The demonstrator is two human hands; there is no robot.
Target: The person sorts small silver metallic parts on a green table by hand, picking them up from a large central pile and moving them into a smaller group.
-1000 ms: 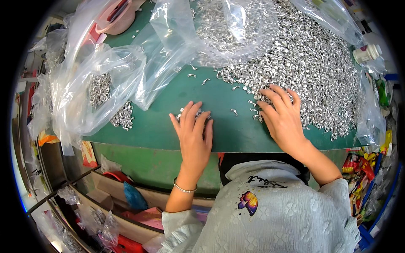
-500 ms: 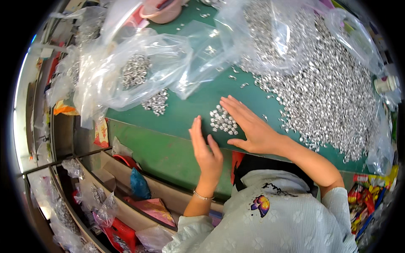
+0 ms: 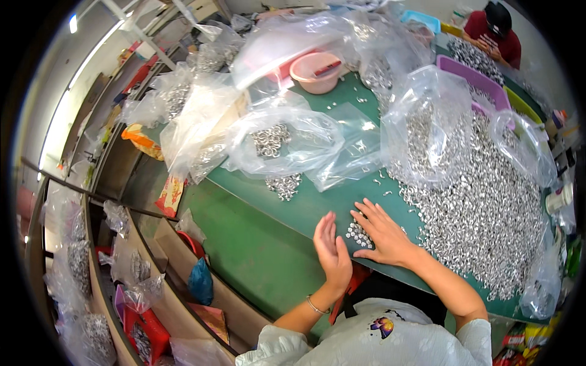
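A small cluster of shiny silver metal pieces (image 3: 358, 234) lies on the green tabletop (image 3: 293, 215) near its front edge. My right hand (image 3: 387, 236) rests flat at the cluster's right side, fingers stretched out and partly covering it. On the other side, my left hand (image 3: 332, 251) is held edge-down at the table edge, fingers straight and nothing in them. To the right spreads a large heap of similar metal pieces (image 3: 473, 213). Another small pile (image 3: 284, 186) sits farther left, by the mouth of a clear plastic bag (image 3: 332, 137) with more ring-like pieces inside.
A pink bowl (image 3: 316, 76) and a purple bin (image 3: 473, 78) stand at the back. Another person (image 3: 497, 36) in dark red works at the far right. A clear bag (image 3: 427, 128) lies over the heap. Divided wooden compartments (image 3: 162, 277) with bagged parts stand at lower left.
My view has tilted up, bringing the far person and the bins into sight. My right hand now covers more of the small cluster, and both hands stay on either side of it.
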